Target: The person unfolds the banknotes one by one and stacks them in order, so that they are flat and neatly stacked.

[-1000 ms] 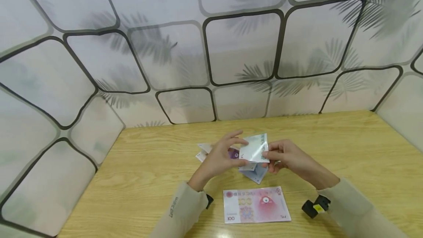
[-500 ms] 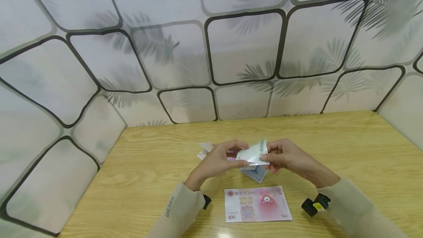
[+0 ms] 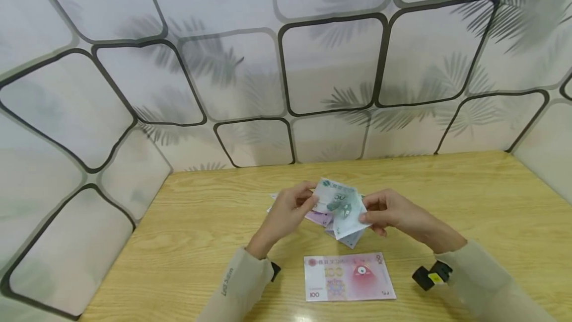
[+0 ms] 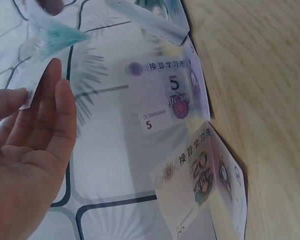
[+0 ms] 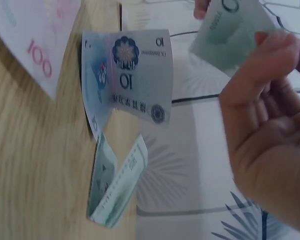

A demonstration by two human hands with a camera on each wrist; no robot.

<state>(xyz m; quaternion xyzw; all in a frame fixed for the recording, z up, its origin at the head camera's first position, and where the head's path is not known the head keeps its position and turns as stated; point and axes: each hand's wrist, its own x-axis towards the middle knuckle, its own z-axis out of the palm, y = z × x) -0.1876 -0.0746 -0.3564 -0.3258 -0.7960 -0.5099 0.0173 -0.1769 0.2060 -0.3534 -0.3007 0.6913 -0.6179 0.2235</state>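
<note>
Both hands hold a green play banknote above the table in the head view, its printed face showing and a crease across it. My left hand pinches its left edge between thumb and fingers. At the other end, the thumb and fingers of my right hand grip it. Below and behind it stand several folded notes: a purple 5 note and a brownish 20 note in the left wrist view, a blue 10 note and another green note in the right wrist view.
A pink 100 note lies flat on the wooden table, nearer the body than the folded notes. A patterned wall rises along the table's back edge.
The green banknote has been turned and unfolded: its pale side faced up, then bent between the hands, and now its green printed side shows. The 100 note has stayed in place.
</note>
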